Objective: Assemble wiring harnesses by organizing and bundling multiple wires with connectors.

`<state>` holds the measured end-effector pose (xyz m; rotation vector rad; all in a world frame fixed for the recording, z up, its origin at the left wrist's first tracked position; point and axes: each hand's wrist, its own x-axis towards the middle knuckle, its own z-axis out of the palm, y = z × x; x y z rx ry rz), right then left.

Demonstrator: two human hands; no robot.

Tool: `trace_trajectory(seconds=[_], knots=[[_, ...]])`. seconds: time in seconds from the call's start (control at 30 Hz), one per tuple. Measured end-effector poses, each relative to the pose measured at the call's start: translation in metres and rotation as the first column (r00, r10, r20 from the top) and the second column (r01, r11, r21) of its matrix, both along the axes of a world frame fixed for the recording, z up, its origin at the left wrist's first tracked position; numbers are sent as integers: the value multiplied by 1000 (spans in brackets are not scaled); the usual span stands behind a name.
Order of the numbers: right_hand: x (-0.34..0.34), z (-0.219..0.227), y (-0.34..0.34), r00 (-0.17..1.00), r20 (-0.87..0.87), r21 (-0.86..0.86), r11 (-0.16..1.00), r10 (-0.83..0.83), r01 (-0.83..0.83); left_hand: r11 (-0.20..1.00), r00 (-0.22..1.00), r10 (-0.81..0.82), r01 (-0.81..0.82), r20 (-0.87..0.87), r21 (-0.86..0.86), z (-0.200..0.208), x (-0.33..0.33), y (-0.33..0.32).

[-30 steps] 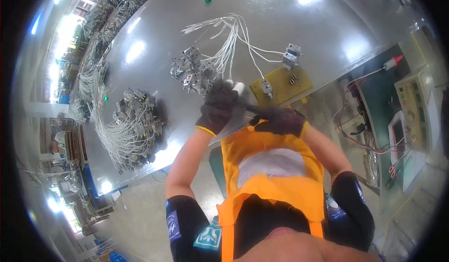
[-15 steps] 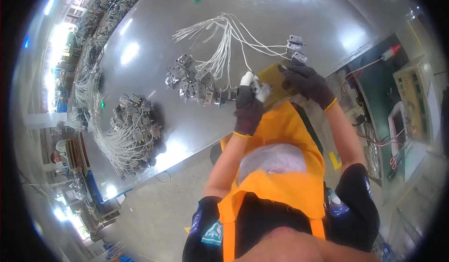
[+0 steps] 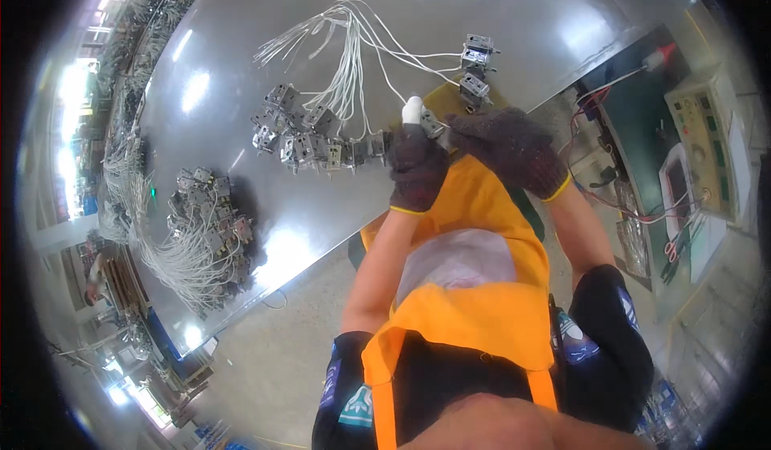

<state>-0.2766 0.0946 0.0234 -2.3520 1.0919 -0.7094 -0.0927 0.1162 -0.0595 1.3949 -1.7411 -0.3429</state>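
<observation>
Right now, a small silver-grey metal block [image 3: 431, 123] with boxy edges sits between the fingertips of the two hands. The left hand [image 3: 417, 161], in a dark knit glove, has its fingers curled close; one white-covered fingertip [image 3: 413, 111] rests against the block, though I cannot tell whether they pinch it. The right hand [image 3: 507, 146], gloved alike, has its fingers bunched together, pointing at the block; I cannot tell whether they hold anything. Under and just beyond the fingertips lies a flat, yellow-brown plate [image 3: 441, 98]. Two boxy metal units [image 3: 475, 89] stand beyond the right fingers, and a heap of similar metal units [image 3: 303, 149] lies left of the left fingers. Thin, glossy white wires [image 3: 352, 72] fan out beyond them across a smooth grey metal table [image 3: 233, 24]. Nearer the body than the fingers, a teal patch [image 3: 356, 407] with a white emblem marks the black left sleeve [image 3: 331, 398].
</observation>
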Motion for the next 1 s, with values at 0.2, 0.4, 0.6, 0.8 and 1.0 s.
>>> trace_trajectory(seconds=[0.2,0.4,0.6,0.8,1.0], knots=[[15,1,0,959,-273,-72,996,-72,54,995,996,-83,83,10,52,6,-3,-13],[18,-7,-8,917,-398,-135,989,-2,-56,1000,994,-29,30,105,-8,-2,1,-12],[27,-11,0,957,-268,-292,956,-110,28,999,987,-53,54,-154,4,-19,-11,-30],[9,22,4,990,-141,127,991,-15,33,988,847,-59,124,528,-89,35,27,14],[51,-2,30,950,270,216,952,157,-219,982,367,-144,-61,919,178,75,110,15]])
